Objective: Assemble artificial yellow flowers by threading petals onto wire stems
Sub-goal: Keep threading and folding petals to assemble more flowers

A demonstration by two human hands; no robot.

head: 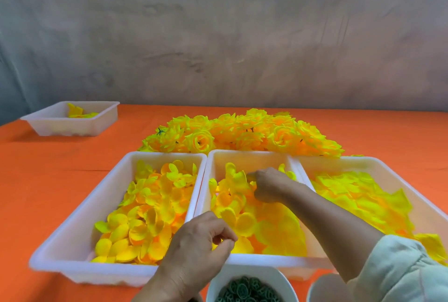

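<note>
Yellow petals [236, 178]: right hand [269, 184] pinches (middle tray [249, 153]).

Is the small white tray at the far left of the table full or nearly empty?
Nearly empty: the tray holds only a few yellow petals at its back.

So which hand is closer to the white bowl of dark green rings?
Left. The left hand is just beside the white bowl; the right hand reaches beyond it into the middle white plastic tray.
</note>
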